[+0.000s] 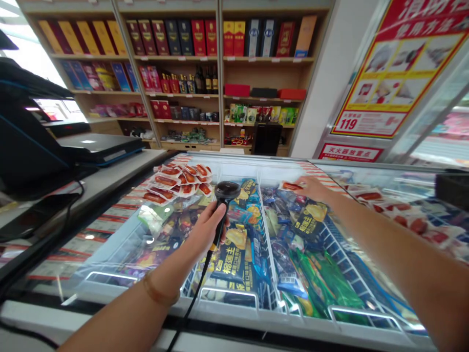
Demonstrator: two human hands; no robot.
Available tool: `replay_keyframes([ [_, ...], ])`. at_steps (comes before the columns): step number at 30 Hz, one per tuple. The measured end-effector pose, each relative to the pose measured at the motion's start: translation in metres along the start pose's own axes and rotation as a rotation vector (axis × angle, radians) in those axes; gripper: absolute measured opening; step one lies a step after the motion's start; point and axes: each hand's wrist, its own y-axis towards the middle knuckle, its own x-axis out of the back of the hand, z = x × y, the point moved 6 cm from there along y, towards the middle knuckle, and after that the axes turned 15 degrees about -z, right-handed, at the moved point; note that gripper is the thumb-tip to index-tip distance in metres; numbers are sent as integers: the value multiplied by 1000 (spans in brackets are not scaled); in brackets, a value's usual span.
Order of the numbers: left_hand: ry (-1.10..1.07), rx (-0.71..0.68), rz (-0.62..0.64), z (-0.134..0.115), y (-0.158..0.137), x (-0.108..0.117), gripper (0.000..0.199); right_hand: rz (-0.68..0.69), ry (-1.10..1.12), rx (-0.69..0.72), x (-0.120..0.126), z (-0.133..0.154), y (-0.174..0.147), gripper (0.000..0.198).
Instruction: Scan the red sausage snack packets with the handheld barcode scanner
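Note:
My left hand (210,226) is wrapped round the handle of a black corded barcode scanner (227,189), its head pointing away over the freezer. The cord runs down past my wrist to the front edge. Out to the right, my right hand (311,188) pinches a small clear-wrapped sausage pack (291,186) above the freezer's glass top. Left of the scanner, a pile of similar sausage packs (179,182) lies on the glass. Another group of sausage packs (406,212) lies to the right, partly behind my right forearm.
Under the glass, white wire baskets (269,254) hold ice cream packets, including black durian-picture ones (232,256) and green ones (326,278). A dark checkout machine (29,127) stands at left. Behind are shelves (179,58) of boxes and bottles; a red-and-yellow poster (395,73) hangs at right.

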Motion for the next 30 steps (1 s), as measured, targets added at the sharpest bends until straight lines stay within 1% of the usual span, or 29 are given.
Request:
replay_keyframes([
  [1,-4,-8,2,0,0,0,47,69,110,52,-13,27,-5,31],
  [2,-9,-18,-2,-1,-1,1,45,109,219,81,-24,54,-10,32],
  [3,-14,-28,-10,-2,-1,2,44,116,309,98,-32,81,-16,30],
  [5,-24,-42,-28,-3,-1,3,43,36,429,75,-42,126,-27,25],
  [7,-23,-48,-47,-3,0,5,42,-57,495,28,-47,160,-38,18],
  [9,-9,-44,-68,-1,3,8,44,-208,549,48,-42,183,-49,16],
  [10,0,-40,-76,1,4,10,44,-269,573,66,-38,189,-54,18],
  [11,7,-36,-82,2,5,11,45,-317,594,83,-33,192,-57,19],
  [13,5,-31,-81,3,7,13,47,-367,630,96,-24,191,-62,22],
  [17,2,-46,-30,1,7,12,47,-400,665,68,-15,181,-63,23],
  [21,16,-68,24,0,6,9,45,-393,687,87,-18,183,-62,24],
  [25,18,-74,45,1,5,9,45,-403,704,118,-23,187,-62,24],
  [30,45,-94,64,2,4,9,42,-401,680,115,-24,186,-62,24],
])
